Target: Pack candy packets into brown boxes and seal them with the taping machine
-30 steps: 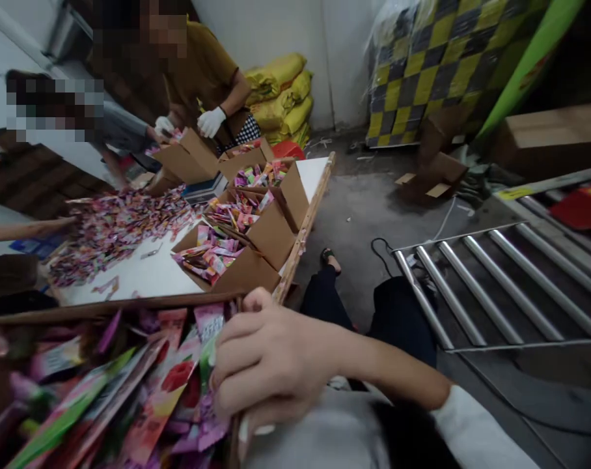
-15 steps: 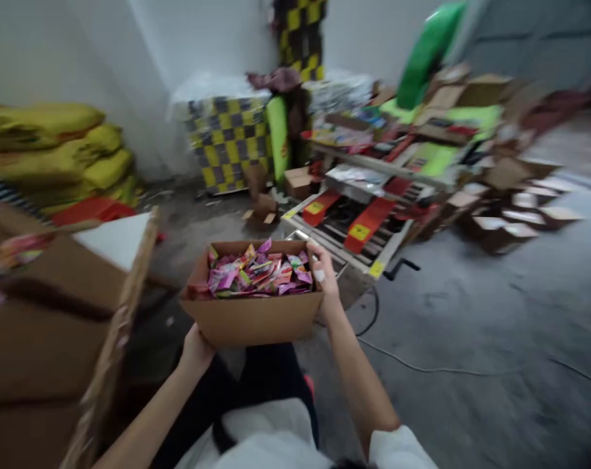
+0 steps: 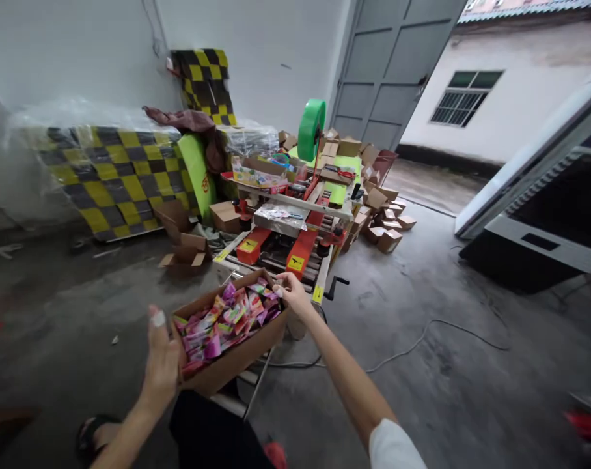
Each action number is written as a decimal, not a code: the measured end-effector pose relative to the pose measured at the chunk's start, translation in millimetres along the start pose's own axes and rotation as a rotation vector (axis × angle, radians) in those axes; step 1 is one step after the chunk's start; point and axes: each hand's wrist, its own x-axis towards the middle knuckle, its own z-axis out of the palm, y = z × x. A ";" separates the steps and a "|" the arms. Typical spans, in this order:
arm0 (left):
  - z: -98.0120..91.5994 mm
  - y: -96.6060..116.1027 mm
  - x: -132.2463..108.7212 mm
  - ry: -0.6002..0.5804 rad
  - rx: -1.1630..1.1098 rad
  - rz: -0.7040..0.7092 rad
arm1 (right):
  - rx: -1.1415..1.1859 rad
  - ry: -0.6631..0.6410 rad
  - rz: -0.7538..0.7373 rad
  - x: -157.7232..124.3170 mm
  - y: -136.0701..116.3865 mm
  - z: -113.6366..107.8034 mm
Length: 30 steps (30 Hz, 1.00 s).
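An open cardboard box [image 3: 241, 357] full of small candy packets [image 3: 232, 319] in pink and purple wrappers is held between my hands, tilted, its right end farther from me. My right hand [image 3: 295, 296] grips the far right end, fingers over the rim. Against the left end rests my left hand [image 3: 161, 365], its thumb raised and its other fingers along the box wall. Beneath the box, metal rollers [image 3: 249, 378] of a stand show. Just beyond is the box-taping machine [image 3: 295, 260] with red guide bars; whether the box touches the rollers I cannot tell.
A green tape roll [image 3: 311, 130] stands above the machine. Empty cartons [image 3: 185, 254] lie left of it, and several small boxes [image 3: 388, 238] are heaped behind. A grey cable [image 3: 422, 335] crosses the floor. Wrapped yellow-black stacks [image 3: 114, 176] line the wall; a crank handle [image 3: 337, 285] sticks out.
My view has swung right, bringing the doorway into sight. The box has come to the machine's front end and turned at an angle. My left hand has shifted from under its corner to its side.
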 end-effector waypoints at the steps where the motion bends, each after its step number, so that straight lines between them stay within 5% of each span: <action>1: -4.4 -2.2 11.0 -0.031 0.043 0.098 | -0.023 -0.028 0.020 -1.3 -4.1 -4.6; 5: 12.7 -0.8 40.8 -0.339 0.185 0.530 | -0.217 -0.385 -0.041 -1.3 -30.2 -17.9; 8: 40.5 5.4 41.1 -0.501 0.233 0.562 | -0.448 -0.734 -0.163 0.0 -46.2 -17.9; 10: 51.3 10.0 38.1 -0.561 0.225 0.477 | -0.564 -0.847 -0.216 0.1 -51.5 -14.3; 13: 49.3 18.1 42.4 -0.688 0.161 0.341 | -0.648 -0.885 -0.241 0.4 -54.7 -10.3; 20: 23.6 30.6 80.2 -1.191 -0.069 0.036 | -0.681 -0.930 -0.246 -1.1 -48.8 -19.0; 25: 15.2 32.4 91.3 -1.268 -0.088 -0.068 | -0.725 -0.933 -0.265 -4.3 -48.7 -21.1; 30: 21.6 25.3 82.3 -1.192 -0.192 -0.176 | -0.773 -0.876 -0.210 24.0 -42.4 -12.3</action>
